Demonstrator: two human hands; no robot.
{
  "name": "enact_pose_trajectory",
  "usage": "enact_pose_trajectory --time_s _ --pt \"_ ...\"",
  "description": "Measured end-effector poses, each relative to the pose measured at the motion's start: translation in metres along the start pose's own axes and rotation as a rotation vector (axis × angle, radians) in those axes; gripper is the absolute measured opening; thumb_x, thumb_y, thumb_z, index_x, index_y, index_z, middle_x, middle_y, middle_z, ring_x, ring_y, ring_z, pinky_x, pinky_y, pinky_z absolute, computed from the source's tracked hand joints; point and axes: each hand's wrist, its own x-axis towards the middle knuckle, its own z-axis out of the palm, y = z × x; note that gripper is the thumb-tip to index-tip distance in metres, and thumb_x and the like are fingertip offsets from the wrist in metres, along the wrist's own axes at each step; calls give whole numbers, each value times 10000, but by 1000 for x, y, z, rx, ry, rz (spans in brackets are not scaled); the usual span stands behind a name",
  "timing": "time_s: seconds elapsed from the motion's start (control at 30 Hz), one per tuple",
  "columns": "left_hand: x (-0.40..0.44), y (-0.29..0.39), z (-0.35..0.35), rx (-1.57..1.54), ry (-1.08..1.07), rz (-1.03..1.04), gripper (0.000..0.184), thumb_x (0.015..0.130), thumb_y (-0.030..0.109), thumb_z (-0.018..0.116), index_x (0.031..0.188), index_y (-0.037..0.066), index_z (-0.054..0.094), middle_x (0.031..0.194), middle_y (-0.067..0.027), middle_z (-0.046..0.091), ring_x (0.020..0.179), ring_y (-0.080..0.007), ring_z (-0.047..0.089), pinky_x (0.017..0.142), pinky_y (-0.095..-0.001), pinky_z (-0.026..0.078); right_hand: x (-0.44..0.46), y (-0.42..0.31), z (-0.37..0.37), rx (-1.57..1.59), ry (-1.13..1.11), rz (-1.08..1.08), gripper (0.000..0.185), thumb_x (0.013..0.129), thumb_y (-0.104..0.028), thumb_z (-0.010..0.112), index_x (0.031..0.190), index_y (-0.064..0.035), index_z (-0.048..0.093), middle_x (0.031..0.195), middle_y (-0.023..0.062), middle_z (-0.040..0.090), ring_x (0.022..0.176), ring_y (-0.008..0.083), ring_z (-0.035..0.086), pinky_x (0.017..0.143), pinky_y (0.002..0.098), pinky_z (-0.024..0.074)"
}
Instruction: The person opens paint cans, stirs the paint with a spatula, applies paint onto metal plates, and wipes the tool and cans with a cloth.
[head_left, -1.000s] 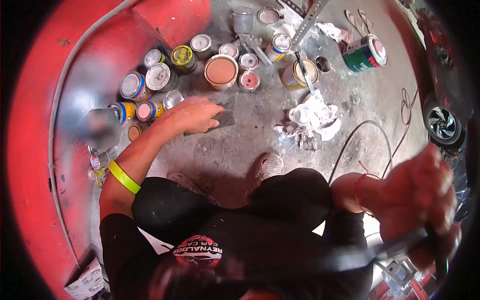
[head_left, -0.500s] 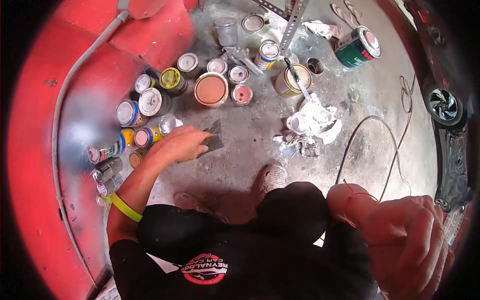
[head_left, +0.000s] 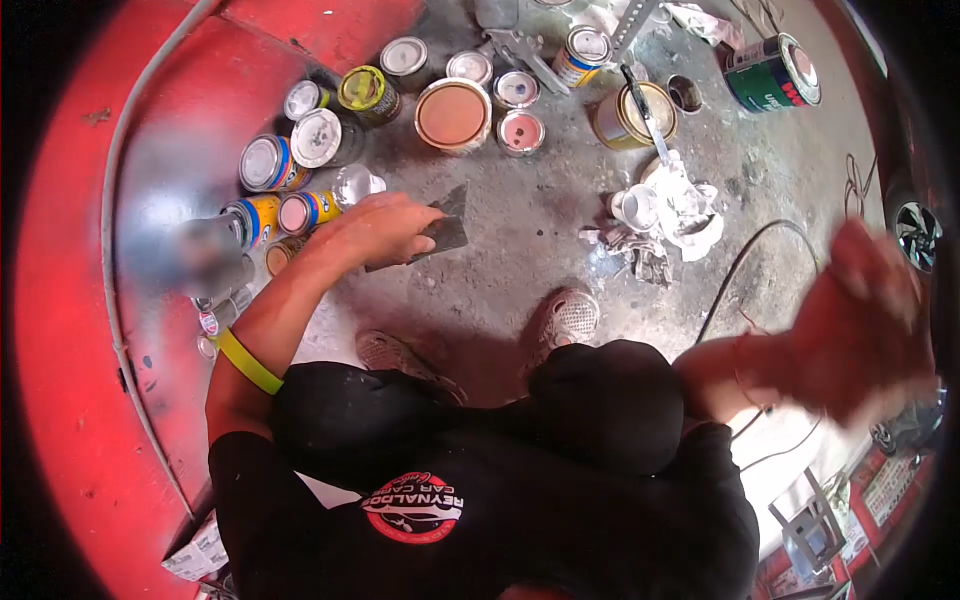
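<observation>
My left hand [head_left: 385, 230] is closed over a flat dark grey sheet [head_left: 452, 222], with fingers and thumb at its near side. The sheet extends past my fingertips over the concrete floor; its exact kind is unclear. Close behind that hand stand a clear plastic cup [head_left: 355, 184] and a yellow-and-blue can with a pinkish lid [head_left: 297, 214]. My right hand [head_left: 865, 325] is raised at the far right, smeared by motion, so its fingers cannot be made out. Nothing is visible in it.
Several paint cans surround a large can with an orange-brown top [head_left: 453, 114]. A brush [head_left: 645, 110] lies across an open tin [head_left: 606, 122]. Crumpled white paper [head_left: 690, 225], a green can [head_left: 765, 80] and a hose [head_left: 745, 250] are on the right. A red wall [head_left: 70, 230] borders the left.
My right hand has swung up and away from my body at the right. My left hand still holds the grey sheet. The head view has shifted, moving the cans up and rightward.
</observation>
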Motion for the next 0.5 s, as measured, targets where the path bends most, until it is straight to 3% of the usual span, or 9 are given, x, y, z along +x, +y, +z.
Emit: enact_pose_trajectory --time_s 0.03,0.07,0.13,0.2,0.27,0.33,0.37,0.43,0.5 --pt "-2 1 -1 4 15 16 412 871 224 615 1267 111 598 1039 -210 673 1013 -384 622 894 -472 484 -18 17 21 -29 254 237 345 809 -150 704 1064 10 535 884 132 621 720 243 605 686 388 486" --pt "1 3 0 5 12 16 412 871 224 615 1267 111 598 1039 -210 673 1013 -384 622 894 -472 484 -28 34 39 -58 509 472 377 918 -236 612 1112 88 620 993 207 681 823 307 663 837 439 521" --pt "9 6 0 89 -53 -9 408 861 224 627 1251 105 610 1058 -220 666 1025 -383 621 896 -470 483 -11 67 81 287 460 628 285 979 -165 560 1111 78 629 994 182 692 809 240 673 757 328 532" --pt "9 5 5 97 -30 2 405 869 227 629 1255 102 612 1082 -216 662 1051 -389 612 917 -471 475 -31 118 117 315 298 806 269 965 -209 620 1084 27 672 949 84 712 823 160 667 759 288 522" --pt "10 5 7 85 -50 30 430 882 245 629 1288 106 593 1081 -215 665 1059 -388 612 929 -465 474 -61 160 161 161 115 934 375 932 -264 668 1146 42 634 974 109 711 826 183 677 779 296 524" --pt "10 5 7 85 -59 47 443 889 254 629 1305 109 584 1081 -215 666 1062 -388 612 935 -463 474 -81 181 196 -88 -116 972 662 837 -324 760 1304 62 494 1158 200 647 947 290 674 861 360 523" --pt "10 4 6 63 -80 31 449 888 259 632 1308 109 580 1084 -221 664 1060 -388 613 934 -462 474 -92 189 212 -90 -107 970 662 837 -324 760 1304 62 494 1158 200 647 947 290 674 861 360 523" --pt "8 4 4 49 -103 8 454 888 264 635 1311 110 577 1087 -226 661 1057 -388 614 932 -462 474 -110 201 240 -284 -153 845 931 720 -307 824 1414 55 320 1305 269 518 1186 436 530 987 456 465" --pt "5 4 2 84 -105 -26 451 889 267 635 1308 111 578 1087 -211 665 1048 -386 615 925 -464 476 -119 212 253 -249 -183 853 983 712 -303 829 1426 68 264 1360 278 453 1230 433 489 1003 454 453"
